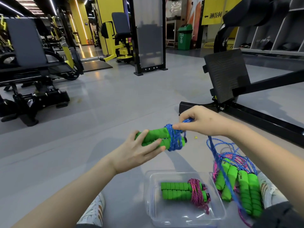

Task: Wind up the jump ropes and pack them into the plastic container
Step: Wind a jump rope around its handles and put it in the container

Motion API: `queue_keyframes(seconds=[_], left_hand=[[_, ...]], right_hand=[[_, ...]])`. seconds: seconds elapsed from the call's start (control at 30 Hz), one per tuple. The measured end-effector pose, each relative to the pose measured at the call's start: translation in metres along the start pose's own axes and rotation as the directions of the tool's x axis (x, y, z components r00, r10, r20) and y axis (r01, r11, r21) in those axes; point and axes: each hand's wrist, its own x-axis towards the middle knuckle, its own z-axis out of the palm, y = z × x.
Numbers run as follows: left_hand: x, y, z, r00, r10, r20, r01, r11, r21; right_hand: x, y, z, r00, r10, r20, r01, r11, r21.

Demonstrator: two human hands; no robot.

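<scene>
My left hand (139,150) grips the pair of green foam handles (158,137) of a blue jump rope, held sideways above the floor. Several turns of blue rope (175,139) wrap the handles' right end. My right hand (202,120) pinches the blue rope just above those turns, and the loose rest of it trails down to the right. Below, a clear plastic container (218,216) holds a wound pink jump rope (184,190) with green handles. Right of the container lie more green-handled ropes (243,183), pink and blue, in a loose tangle.
I sit on a grey gym floor with a white shoe (93,209) at lower left and another (269,190) at lower right. A black bench frame (230,89) stands close at right. Weight machines (32,76) stand at the left and back.
</scene>
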Motion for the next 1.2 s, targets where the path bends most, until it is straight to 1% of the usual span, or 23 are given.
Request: queue_keyframes(seconds=[0.03,0.1,0.2,0.27,0.33,0.37,0.4,0.43,0.47,0.5,0.53,0.57,0.6,0.67,0.73,0.77,0.8,0.9,1.07,1.17,1.2], left_hand=[[0.005,0.003,-0.003,1.000,0.015,-0.026,-0.015,0.999,-0.028],[0.016,0.014,-0.009,0.995,0.031,-0.096,-0.039,0.996,-0.079],[0.034,0.031,-0.018,0.983,0.055,-0.177,-0.082,0.985,-0.151],[0.045,0.036,-0.025,0.972,0.031,-0.231,-0.075,0.980,-0.187],[0.055,0.031,-0.031,0.961,-0.008,-0.278,-0.047,0.980,-0.193],[0.058,0.026,-0.033,0.956,-0.029,-0.291,-0.026,0.982,-0.184],[0.060,0.021,-0.033,0.954,-0.051,-0.295,-0.001,0.984,-0.176],[0.060,0.016,-0.032,0.954,-0.073,-0.290,0.024,0.985,-0.169],[0.059,0.012,-0.030,0.957,-0.093,-0.275,0.050,0.986,-0.158],[0.056,0.010,-0.026,0.961,-0.117,-0.252,0.082,0.986,-0.144],[0.052,0.009,-0.022,0.963,-0.147,-0.226,0.120,0.985,-0.127],[0.048,0.008,-0.018,0.963,-0.183,-0.200,0.164,0.981,-0.107],[0.043,0.006,-0.014,0.959,-0.221,-0.178,0.209,0.974,-0.084],[0.033,0.001,-0.008,0.950,-0.275,-0.146,0.272,0.961,-0.041],[0.024,-0.006,-0.004,0.953,-0.284,-0.111,0.285,0.959,-0.007],[0.019,-0.007,-0.002,0.955,-0.283,-0.090,0.285,0.958,0.007],[0.016,-0.009,0.001,0.956,-0.284,-0.070,0.286,0.958,0.019],[0.011,-0.008,0.007,0.952,-0.303,-0.031,0.304,0.952,0.022],[0.009,-0.009,0.008,0.919,-0.393,-0.021,0.393,0.920,-0.009],[0.012,-0.005,0.009,0.907,-0.421,0.009,0.421,0.906,-0.038],[0.012,-0.004,0.011,0.899,-0.436,0.021,0.437,0.898,-0.047]], right_hand=[[0.002,0.007,0.001,0.999,0.007,-0.040,-0.005,0.999,0.043],[0.002,0.020,0.006,0.997,0.032,-0.071,-0.023,0.991,0.133],[-0.002,0.033,0.009,0.995,0.088,-0.035,-0.073,0.948,0.310],[-0.004,0.043,0.009,0.990,0.141,0.027,-0.138,0.890,0.435],[-0.010,0.065,0.014,0.973,0.215,0.085,-0.222,0.766,0.604],[-0.015,0.078,0.020,0.954,0.281,0.101,-0.271,0.673,0.688],[-0.020,0.087,0.026,0.932,0.340,0.125,-0.316,0.592,0.741],[-0.024,0.093,0.035,0.925,0.348,0.155,-0.335,0.548,0.766],[-0.026,0.093,0.043,0.939,0.287,0.191,-0.317,0.499,0.807],[-0.025,0.089,0.052,0.955,0.233,0.182,-0.266,0.409,0.873],[-0.023,0.080,0.062,0.958,0.234,0.168,-0.232,0.279,0.932],[-0.019,0.068,0.069,0.950,0.268,0.162,-0.220,0.206,0.953],[-0.015,0.053,0.075,0.938,0.305,0.167,-0.228,0.177,0.957],[-0.010,0.037,0.085,0.912,0.360,0.197,-0.277,0.187,0.942],[-0.007,0.025,0.085,0.890,0.404,0.210,-0.330,0.257,0.908],[-0.006,0.020,0.083,0.882,0.427,0.199,-0.351,0.314,0.882],[-0.004,0.016,0.082,0.873,0.448,0.192,-0.369,0.351,0.861],[-0.003,0.012,0.083,0.857,0.482,0.183,-0.411,0.424,0.807],[-0.007,0.014,0.083,0.857,0.466,0.218,-0.429,0.413,0.803],[-0.012,0.014,0.086,0.836,0.499,0.229,-0.452,0.388,0.803],[-0.011,0.012,0.087,0.830,0.509,0.227,-0.463,0.405,0.788]])
